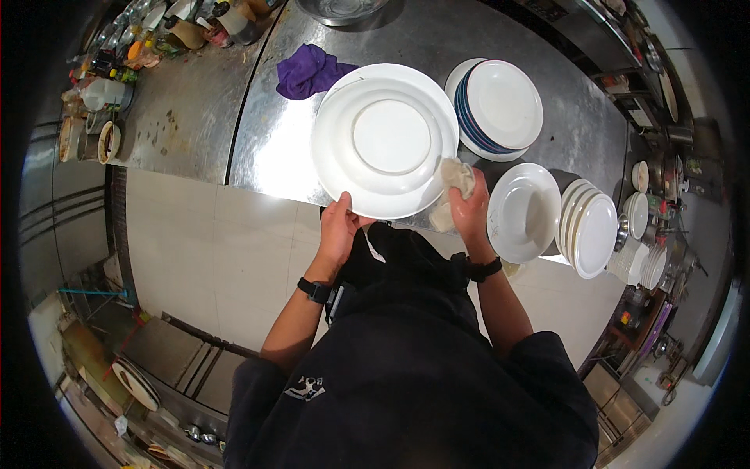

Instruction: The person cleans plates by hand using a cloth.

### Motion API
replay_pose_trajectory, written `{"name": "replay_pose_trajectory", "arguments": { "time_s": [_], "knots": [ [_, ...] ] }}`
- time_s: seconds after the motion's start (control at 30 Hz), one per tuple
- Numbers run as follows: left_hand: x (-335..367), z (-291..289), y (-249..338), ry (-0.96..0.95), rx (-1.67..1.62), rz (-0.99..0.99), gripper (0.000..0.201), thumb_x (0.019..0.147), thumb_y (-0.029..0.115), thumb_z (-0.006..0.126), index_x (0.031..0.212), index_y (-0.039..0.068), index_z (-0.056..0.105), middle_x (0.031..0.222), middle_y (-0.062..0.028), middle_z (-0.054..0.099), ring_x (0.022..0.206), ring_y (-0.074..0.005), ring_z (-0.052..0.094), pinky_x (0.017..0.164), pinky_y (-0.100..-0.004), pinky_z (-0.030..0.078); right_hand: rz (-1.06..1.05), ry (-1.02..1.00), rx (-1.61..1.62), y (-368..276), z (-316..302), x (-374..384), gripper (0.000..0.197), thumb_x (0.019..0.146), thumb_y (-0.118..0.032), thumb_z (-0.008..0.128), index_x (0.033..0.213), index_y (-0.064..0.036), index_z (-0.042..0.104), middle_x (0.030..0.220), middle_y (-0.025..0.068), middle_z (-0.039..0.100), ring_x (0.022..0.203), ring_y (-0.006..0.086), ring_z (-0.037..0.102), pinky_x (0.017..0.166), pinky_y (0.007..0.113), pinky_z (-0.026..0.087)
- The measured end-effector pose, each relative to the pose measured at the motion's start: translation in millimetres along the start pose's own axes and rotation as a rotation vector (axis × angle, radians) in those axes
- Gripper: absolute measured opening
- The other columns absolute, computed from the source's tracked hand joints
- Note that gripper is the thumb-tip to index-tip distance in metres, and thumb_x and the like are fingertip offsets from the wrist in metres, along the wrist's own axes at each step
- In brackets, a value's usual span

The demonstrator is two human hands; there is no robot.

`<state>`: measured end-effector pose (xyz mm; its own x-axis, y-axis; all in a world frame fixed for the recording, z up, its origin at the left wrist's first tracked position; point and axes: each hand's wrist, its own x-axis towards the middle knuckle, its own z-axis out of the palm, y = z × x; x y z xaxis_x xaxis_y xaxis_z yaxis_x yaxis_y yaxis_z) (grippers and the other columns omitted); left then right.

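A large white wide-rimmed dish (pixel 336 156), with a round ring in its middle, is held tilted at the table's near edge. My left hand (pixel 338 232) grips its lower left rim, thumb on the face and fingers underneath. A damp-looking beige cloth (pixel 456 178) is bunched in my right hand (pixel 471 209), which presses it to the dish's right rim. Part of the cloth hangs below the rim. Just right of that hand stands a deep white dish (pixel 522 211), and beside it a row of white plates (pixel 594 234) leans over the table edge.
Behind the dish, a stack of white plates (pixel 505 105) with dark blue rims among them sits on the steel table (pixel 273 164). A purple cloth (pixel 307 72) lies at the back left, near a metal bowl (pixel 341 9). Bottles (pixel 234 22) and containers crowd the far left.
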<state>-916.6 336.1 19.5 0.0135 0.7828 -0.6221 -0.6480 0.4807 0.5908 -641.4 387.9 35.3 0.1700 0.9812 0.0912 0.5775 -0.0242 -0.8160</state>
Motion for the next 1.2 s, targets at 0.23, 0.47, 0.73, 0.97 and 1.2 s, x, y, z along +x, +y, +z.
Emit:
{"name": "replay_pose_trajectory", "arguments": {
  "time_s": [0.23,0.47,0.73,0.97,1.2],
  "knots": [
    [-9,12,32,0.006,0.119,-0.013,0.058,0.107,0.030,0.063,0.147,-0.007,0.044,0.134,-0.0207,0.063,0.114,-0.0288,0.069,0.100,-0.0440,0.061,0.662,-0.189,0.755,28,-15,-4,0.047,0.088,-0.019,0.061,0.130,0.0016,0.064,0.119,0.0100,0.070,0.103,0.0205,0.067,0.089,0.035,0.055],
    [-19,4,31,0.013,0.170,0.120,0.059,0.096,0.009,0.074,0.146,-0.008,0.047,0.139,-0.0181,0.060,0.127,-0.0258,0.059,0.110,-0.0395,0.050,0.934,-0.364,1.081,39,-6,-3,0.049,0.107,-0.038,0.055,0.141,-0.0020,0.061,0.126,0.0077,0.070,0.112,0.0192,0.066,0.099,0.034,0.053],
    [-34,16,46,0.037,0.085,0.150,0.061,0.091,0.001,0.076,0.146,-0.004,0.049,0.139,-0.0154,0.060,0.128,-0.0266,0.059,0.111,-0.0400,0.048,1.064,-0.741,1.188,33,-7,-18,0.043,0.108,-0.027,0.058,0.144,-0.0033,0.059,0.132,0.0084,0.070,0.117,0.0198,0.067,0.103,0.035,0.053],
    [-37,23,66,0.034,-0.016,0.111,0.072,0.087,-0.006,0.074,0.151,0.000,0.042,0.144,-0.0154,0.055,0.133,-0.0293,0.056,0.112,-0.0436,0.049,1.046,-0.728,1.101,12,8,-27,0.039,0.099,-0.010,0.069,0.137,-0.0037,0.063,0.125,0.0060,0.073,0.110,0.0186,0.072,0.094,0.035,0.060],
    [-37,23,99,-0.027,0.059,0.095,0.074,0.086,-0.008,0.074,0.152,0.000,0.043,0.146,-0.0146,0.055,0.135,-0.0290,0.055,0.112,-0.0428,0.049,0.903,-0.561,0.977,8,-28,-30,0.040,0.098,-0.010,0.068,0.136,-0.0003,0.061,0.120,0.0091,0.072,0.109,0.0203,0.071,0.095,0.035,0.058]
  ]
}}
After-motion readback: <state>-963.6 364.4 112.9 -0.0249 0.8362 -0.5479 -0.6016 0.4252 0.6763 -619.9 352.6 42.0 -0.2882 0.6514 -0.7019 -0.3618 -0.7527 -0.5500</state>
